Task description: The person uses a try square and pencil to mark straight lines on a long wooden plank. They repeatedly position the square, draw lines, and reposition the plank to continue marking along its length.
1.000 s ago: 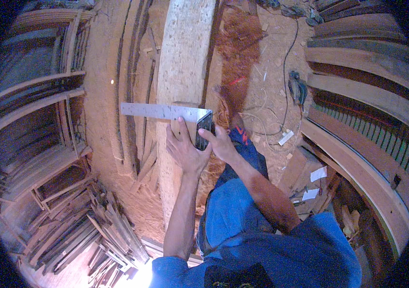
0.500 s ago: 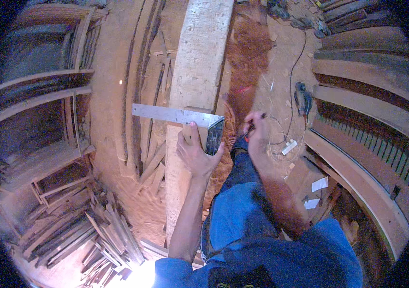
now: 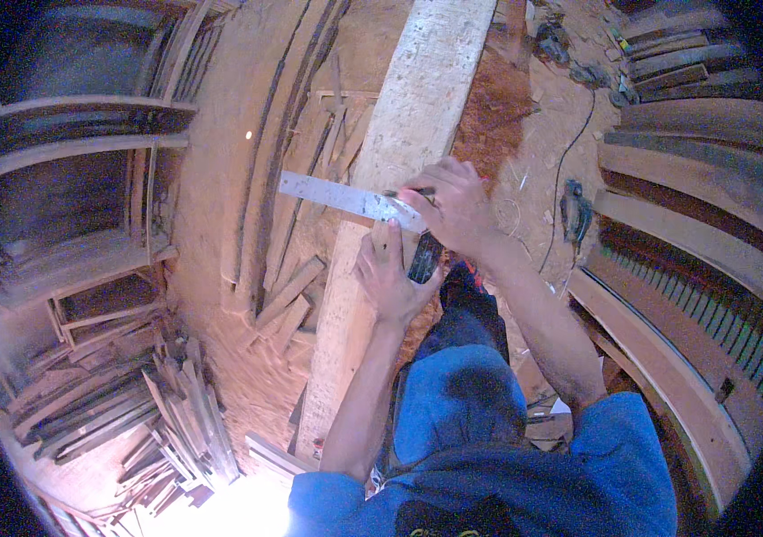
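Note:
My left hand (image 3: 395, 285) grips a try square, its thumb against the dark stock and a fingertip on the metal blade (image 3: 332, 195). The square lies across a long pale timber beam (image 3: 421, 94), with the blade reaching past the beam's left side. My right hand (image 3: 455, 210) is closed around a thin dark pencil-like marking tool (image 3: 396, 192), whose end sits along the far edge of the blade. The fingers of that hand hide most of the tool. What lies directly under the square is partly covered by my left hand.
A corded power tool (image 3: 572, 210) lies on the dusty floor to the right, its black cable (image 3: 569, 148) running away from me. Stacked boards (image 3: 703, 242) line the right side. Wooden frames (image 3: 86, 148) and loose offcuts (image 3: 189, 403) are on the left.
My right hand has moved up and left from beside the beam to the square's blade, bringing the marking tool with it. My left hand still holds the square; the whole view has shifted.

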Demonstrator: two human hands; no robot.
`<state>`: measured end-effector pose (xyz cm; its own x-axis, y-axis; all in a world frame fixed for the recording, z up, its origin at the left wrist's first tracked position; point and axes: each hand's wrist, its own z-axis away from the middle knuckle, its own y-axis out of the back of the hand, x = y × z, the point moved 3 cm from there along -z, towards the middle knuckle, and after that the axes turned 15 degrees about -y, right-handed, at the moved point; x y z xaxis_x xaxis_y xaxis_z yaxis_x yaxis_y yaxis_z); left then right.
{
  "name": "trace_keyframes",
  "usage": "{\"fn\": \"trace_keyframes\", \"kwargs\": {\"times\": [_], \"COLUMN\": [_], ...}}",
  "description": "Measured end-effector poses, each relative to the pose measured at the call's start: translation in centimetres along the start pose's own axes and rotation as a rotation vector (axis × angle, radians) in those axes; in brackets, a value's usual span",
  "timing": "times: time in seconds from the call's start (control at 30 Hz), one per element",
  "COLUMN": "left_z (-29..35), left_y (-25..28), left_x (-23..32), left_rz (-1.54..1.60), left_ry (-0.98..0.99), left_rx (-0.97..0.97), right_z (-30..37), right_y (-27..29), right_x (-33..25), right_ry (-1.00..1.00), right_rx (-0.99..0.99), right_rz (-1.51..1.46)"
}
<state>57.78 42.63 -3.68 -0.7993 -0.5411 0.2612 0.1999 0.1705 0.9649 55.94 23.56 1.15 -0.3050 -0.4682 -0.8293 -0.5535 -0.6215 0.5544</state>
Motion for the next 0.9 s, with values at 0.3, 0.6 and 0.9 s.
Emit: {"fn": "trace_keyframes", "kwargs": {"times": [0.3, 0.6, 0.9], "left_z": [-0.1, 2.3, 5.7], "left_y": [-0.1, 0.4, 0.8], "left_x": [0.2, 0.6, 0.6], "left_rz": [0.023, 0.032, -0.016], "left_ry": [0.034, 0.003, -0.004], "left_rx": [-0.034, -0.03, -0.074], "right_z": [5.8, 13.0, 17.3], "right_y": [2.8, -4.0, -8.2], "right_x": [5.3, 5.5, 5.8], "right_ry": [-0.266, -0.781, -0.845], "right_rx": [0.015, -0.547, -0.44], "right_rz": [-0.082, -0.564, -0.714]}}
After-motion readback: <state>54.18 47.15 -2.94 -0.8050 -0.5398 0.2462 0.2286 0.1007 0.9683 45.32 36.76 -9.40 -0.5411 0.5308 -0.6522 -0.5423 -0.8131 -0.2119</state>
